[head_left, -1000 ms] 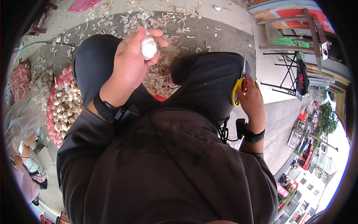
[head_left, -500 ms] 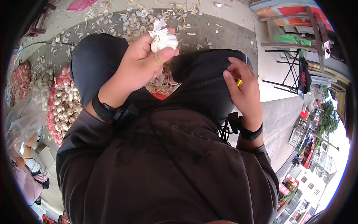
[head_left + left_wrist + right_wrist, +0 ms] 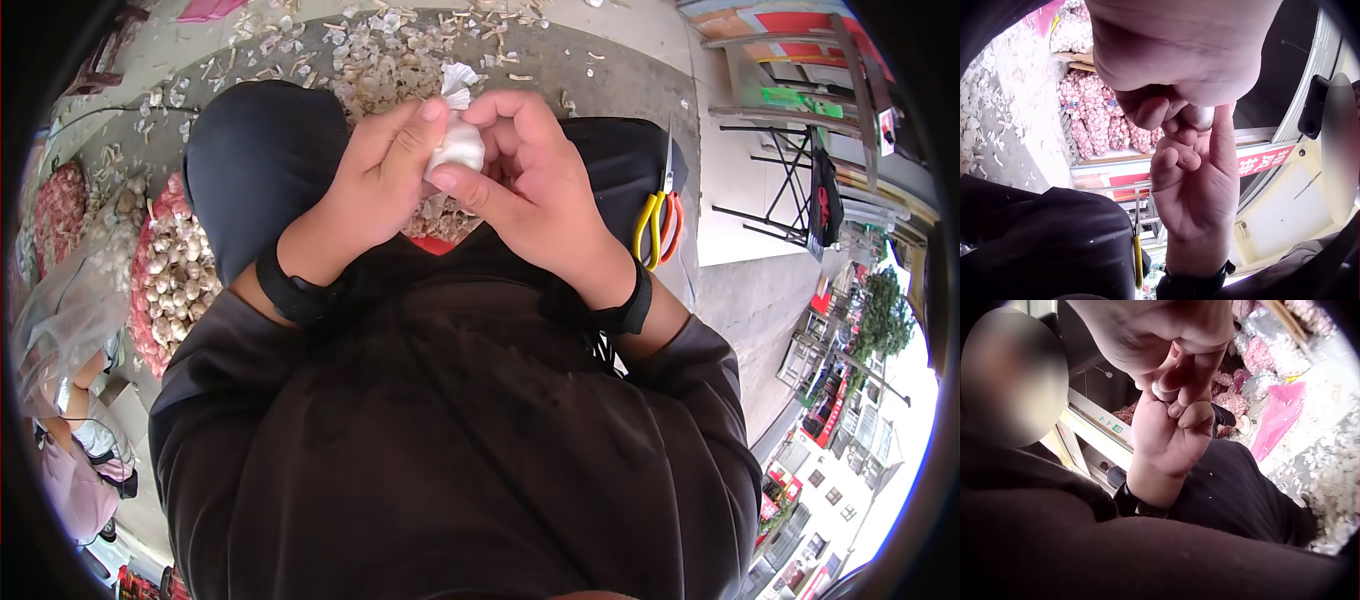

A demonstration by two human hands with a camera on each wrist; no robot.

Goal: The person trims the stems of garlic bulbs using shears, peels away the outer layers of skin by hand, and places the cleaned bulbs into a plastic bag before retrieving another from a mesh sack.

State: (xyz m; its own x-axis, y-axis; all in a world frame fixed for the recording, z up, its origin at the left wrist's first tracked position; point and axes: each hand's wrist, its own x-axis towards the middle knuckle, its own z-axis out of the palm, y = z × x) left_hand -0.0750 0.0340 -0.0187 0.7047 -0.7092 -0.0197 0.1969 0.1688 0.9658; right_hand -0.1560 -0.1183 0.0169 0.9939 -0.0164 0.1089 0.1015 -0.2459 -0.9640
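Between my two hands, over my lap, a white garlic bulb (image 3: 460,148) is held with loose papery skin (image 3: 459,84) standing up at its top. My left hand (image 3: 380,170) grips it from the left, thumb along its side. From the right, my right hand (image 3: 530,180) pinches it with thumb low and curled fingers near the top. In the left wrist view only a bit of the bulb (image 3: 1202,116) shows among the fingers. Scissors (image 3: 656,215) with yellow and red handles lie on my right thigh, blades pointing away.
A red net sack (image 3: 172,290) of garlic bulbs stands left of my leg. Skins and stem bits (image 3: 385,60) litter the ground ahead. A black folding stand (image 3: 775,185) is at the right. Another person (image 3: 85,450) is at the far left.
My right hand has let go of the scissors on the thigh and moved left to the garlic bulb. The bulb, in my left hand, has shifted right and its outer skin has come loose.
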